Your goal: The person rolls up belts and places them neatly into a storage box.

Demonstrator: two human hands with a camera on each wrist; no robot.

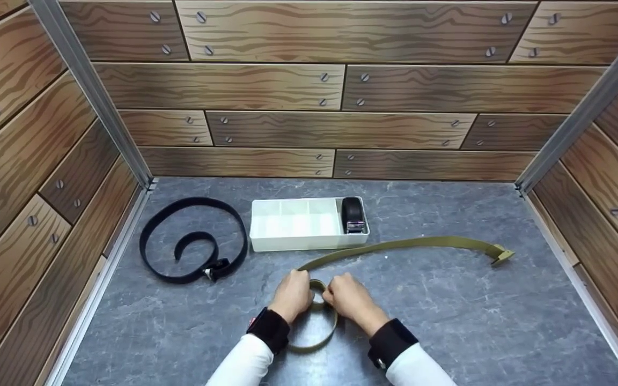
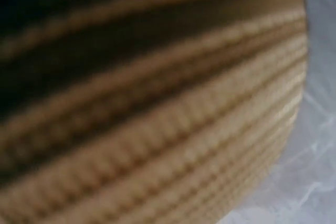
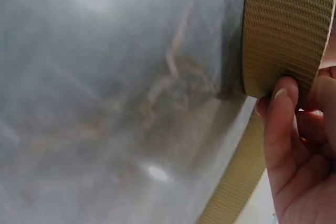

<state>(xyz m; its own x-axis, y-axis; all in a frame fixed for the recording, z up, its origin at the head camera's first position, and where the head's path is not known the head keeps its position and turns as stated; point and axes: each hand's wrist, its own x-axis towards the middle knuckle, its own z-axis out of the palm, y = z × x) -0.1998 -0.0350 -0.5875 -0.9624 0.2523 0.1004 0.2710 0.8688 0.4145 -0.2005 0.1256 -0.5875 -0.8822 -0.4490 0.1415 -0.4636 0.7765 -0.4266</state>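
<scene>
An olive webbing belt (image 1: 427, 242) lies on edge across the grey surface, its buckle end (image 1: 502, 254) at the far right. Near me, the belt curves into a small loop and a wider one. My left hand (image 1: 294, 296) grips it at the left of the small loop; its fingertips are hidden in the head view. On the loop's right side, my right hand (image 1: 353, 301) pinches the strap between thumb and fingers, as the right wrist view shows. Ribbed webbing (image 2: 199, 103) fills most of the left wrist view, close and blurred.
Behind the hands stands a white divided tray (image 1: 295, 243) with a rolled black belt (image 1: 352, 212) in its right compartment. Another black belt (image 1: 151, 225) lies loosely coiled at the left. Wood-patterned walls (image 1: 277, 128) border the surface at the back and sides.
</scene>
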